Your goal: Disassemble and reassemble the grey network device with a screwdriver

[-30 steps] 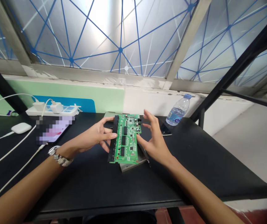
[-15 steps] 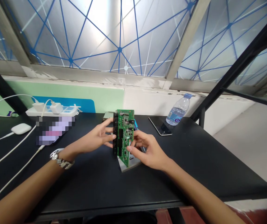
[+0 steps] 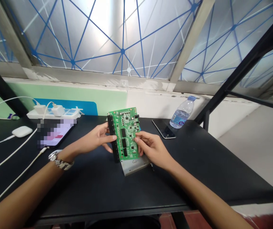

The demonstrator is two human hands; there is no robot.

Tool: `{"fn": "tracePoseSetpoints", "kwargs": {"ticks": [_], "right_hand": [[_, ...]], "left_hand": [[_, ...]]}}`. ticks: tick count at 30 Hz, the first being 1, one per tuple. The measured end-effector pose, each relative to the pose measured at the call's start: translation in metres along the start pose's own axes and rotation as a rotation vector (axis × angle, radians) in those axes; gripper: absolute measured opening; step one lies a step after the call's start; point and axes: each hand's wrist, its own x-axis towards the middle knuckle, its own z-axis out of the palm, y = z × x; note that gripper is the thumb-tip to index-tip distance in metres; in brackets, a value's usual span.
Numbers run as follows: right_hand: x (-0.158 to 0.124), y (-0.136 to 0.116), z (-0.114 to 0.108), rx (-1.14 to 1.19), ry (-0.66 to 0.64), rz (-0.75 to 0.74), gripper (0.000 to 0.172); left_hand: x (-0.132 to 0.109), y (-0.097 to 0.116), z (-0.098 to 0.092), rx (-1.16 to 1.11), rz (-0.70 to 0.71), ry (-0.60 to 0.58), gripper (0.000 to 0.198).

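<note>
A green circuit board (image 3: 129, 135) is held up tilted between both hands, its component side toward me. Along its left edge runs a black row of connectors (image 3: 113, 140). My left hand (image 3: 99, 138) grips that connector edge, thumb in front and fingers behind. At the board's right edge, my right hand (image 3: 152, 146) pinches it between thumb and fingers. Below and partly behind the board, a grey metal plate (image 3: 135, 167) lies on the black table. The board hides the rest of the plate, and something blue peeks out behind its right edge.
A dark phone (image 3: 164, 128) and a water bottle (image 3: 183, 113) are at the back right. To the left are a plugged-in phone (image 3: 57, 135), a white charging case (image 3: 22, 131), a power strip (image 3: 52, 113) and loose white cables. A wall and windows bound the table's (image 3: 91, 187) back.
The circuit board has turned from a steep side angle to face me more fully, and its lower end has risen, baring more of the metal plate. Both hands still hold it.
</note>
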Motion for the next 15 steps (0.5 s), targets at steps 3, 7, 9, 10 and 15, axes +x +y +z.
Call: {"fn": "tracePoseSetpoints", "kwargs": {"ticks": [3, 7, 9, 10, 15], "right_hand": [[0.002, 0.000, -0.001, -0.139, 0.071, 0.004, 0.022], [0.000, -0.006, -0.001, -0.371, 0.195, -0.100, 0.016], [-0.003, -0.008, 0.002, -0.446, 0.207, -0.144, 0.018], [-0.004, -0.009, 0.004, -0.477, 0.201, -0.160, 0.018], [-0.008, -0.010, 0.015, -0.554, 0.131, -0.176, 0.017]], "left_hand": [[0.000, 0.000, 0.005, 0.005, 0.021, 0.009, 0.057], [0.003, -0.003, 0.012, -0.007, 0.060, 0.069, 0.056], [0.004, -0.003, 0.018, -0.013, 0.076, 0.102, 0.056], [0.004, -0.003, 0.021, -0.015, 0.085, 0.118, 0.055], [0.004, -0.004, 0.033, -0.011, 0.089, 0.146, 0.041]]}}
